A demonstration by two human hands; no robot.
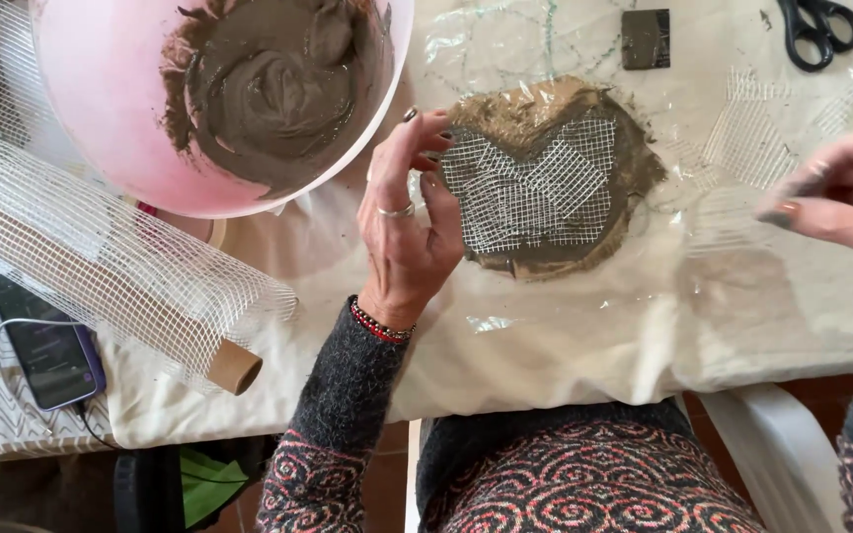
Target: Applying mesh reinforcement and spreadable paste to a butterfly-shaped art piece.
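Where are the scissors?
In the head view, the black scissors lie at the top right corner of the table, on the clear plastic sheet, right of the small dark square and above the right hand.

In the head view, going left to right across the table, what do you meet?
Phone → mesh roll → pink bowl of grey paste → left hand → mesh-covered paste patch → scissors → right hand.

Dark grey fuzzy sleeves with red-and-white swirls, a red beaded bracelet (381,326), a silver ring (397,210), painted nails.
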